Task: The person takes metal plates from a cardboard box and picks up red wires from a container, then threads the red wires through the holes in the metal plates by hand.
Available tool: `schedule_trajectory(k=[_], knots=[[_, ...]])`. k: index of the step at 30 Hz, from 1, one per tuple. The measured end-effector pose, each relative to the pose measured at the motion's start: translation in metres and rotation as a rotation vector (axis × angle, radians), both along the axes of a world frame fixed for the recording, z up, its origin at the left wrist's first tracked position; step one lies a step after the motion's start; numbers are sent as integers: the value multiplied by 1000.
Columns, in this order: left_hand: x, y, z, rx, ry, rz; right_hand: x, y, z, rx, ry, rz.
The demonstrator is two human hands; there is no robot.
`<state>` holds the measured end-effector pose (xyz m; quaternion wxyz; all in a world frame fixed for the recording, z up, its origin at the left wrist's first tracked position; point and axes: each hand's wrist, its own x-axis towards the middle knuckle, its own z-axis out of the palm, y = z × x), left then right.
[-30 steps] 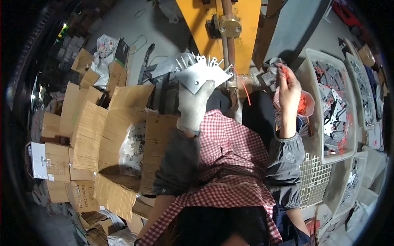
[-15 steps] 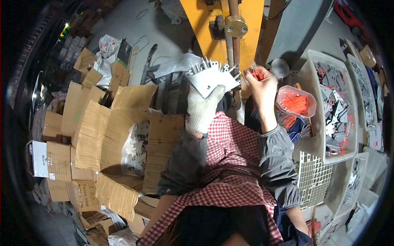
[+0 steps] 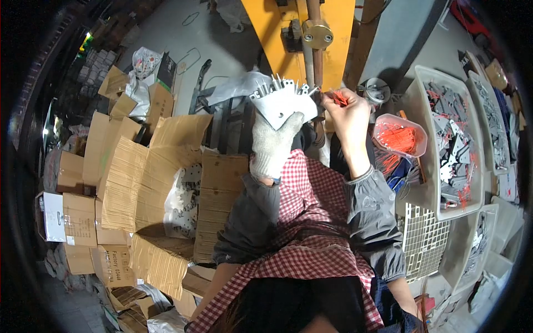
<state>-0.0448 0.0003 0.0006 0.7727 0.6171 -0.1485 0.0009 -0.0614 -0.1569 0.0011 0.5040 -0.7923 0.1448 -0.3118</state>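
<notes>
My left hand (image 3: pixel 273 141), in a pale knitted glove, grips a fanned stack of metal plates (image 3: pixel 282 109) with its thumb across the front. Pins and small holed tabs stick up along the top of the stack. Close to the stack's right edge, my bare right hand (image 3: pixel 348 114) pinches several thin red strips (image 3: pixel 338 99). More red strips (image 3: pixel 398 139) fill a clear plastic tub (image 3: pixel 425 145) beside my right forearm. The strips' tips reach near the plates; whether they touch is unclear.
An open cardboard box (image 3: pixel 125 183) holding metal parts (image 3: pixel 186 202) stands at the left. Grey bins (image 3: pixel 425 83) of plates and red strips line the right. A yellow machine (image 3: pixel 333 61) with a vertical rod stands ahead. A white wire basket (image 3: pixel 425 238) sits at lower right.
My right hand has moved left from above the tub to beside the plates with red strips. My left hand and the stack have shifted slightly right overall.
</notes>
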Motion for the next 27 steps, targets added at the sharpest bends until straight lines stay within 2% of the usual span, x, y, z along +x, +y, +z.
schedule_trajectory(k=[5, 7, 10, 12, 14, 16, 18, 19, 20, 22, 24, 26, 27], knots=[[-1, -4, 9, -66, 33, -8, -1, 1, 5, -7, 26, -2], [-6, -3, 17, -249, 179, -72, 1, -1, 2, -78, 36, -16], [-9, 7, 27, -197, 334, -154, 2, -4, 2, -173, 22, 0], [-4, 6, 18, -248, 269, -194, -8, -10, 8, -202, 35, 22], [-3, -3, 13, -313, 132, -72, -26, -31, 1, -354, -15, 63], [1, -2, 10, -306, 88, -42, -50, -56, -9, -137, -24, 79], [2, 4, 16, -204, 78, -43, -64, -72, -8, -24, -20, -65], [4, 10, 19, -168, 138, -154, -60, -78, -10, 53, -44, -72], [4, 9, 20, -166, 134, -155, -55, -81, -14, 54, -48, -74], [6, 4, 17, -45, 103, -98, -41, -77, -18, -221, -53, -122], [9, 1, 24, -37, 75, -118, -24, -59, -14, -228, -86, -62], [11, -1, 31, 124, 56, -108, -4, -35, -12, -142, -71, 80], [14, 0, 31, 127, 54, -108, -2, -28, -9, -165, -48, 54]])
